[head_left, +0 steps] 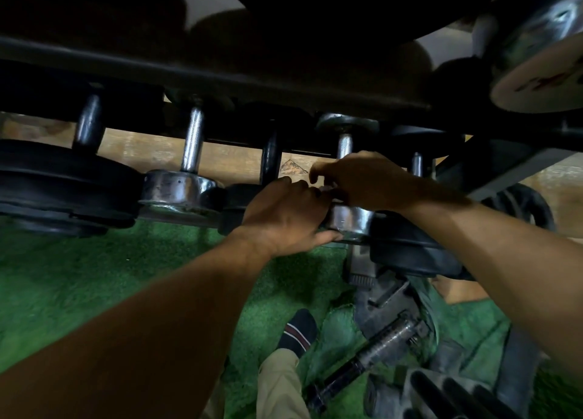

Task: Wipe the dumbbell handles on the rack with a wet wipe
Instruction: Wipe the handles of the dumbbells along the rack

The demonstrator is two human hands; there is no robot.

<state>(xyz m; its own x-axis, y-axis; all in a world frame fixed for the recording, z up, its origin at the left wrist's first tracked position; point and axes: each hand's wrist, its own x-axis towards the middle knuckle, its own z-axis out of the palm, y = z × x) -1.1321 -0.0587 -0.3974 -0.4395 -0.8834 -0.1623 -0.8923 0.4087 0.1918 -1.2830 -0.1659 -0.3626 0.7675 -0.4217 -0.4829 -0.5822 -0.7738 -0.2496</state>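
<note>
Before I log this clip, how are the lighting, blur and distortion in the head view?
Head view: dim overall, the upper rack nearly black; glare on the chrome dumbbell end and plate; wide-angle bending curves the rack rail; edges and lower right corner smear with blur; both hands, left and right, fairly sharp, though any wipe between them is too dark to make out.

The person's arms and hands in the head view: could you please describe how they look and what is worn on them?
Both forearms are bare, with no sleeves in view. The left hand and right hand wear no gloves, and no watch, ring or wristband shows. Lower down, a beige trouser leg and a dark sock with red and white stripes are visible.
</note>
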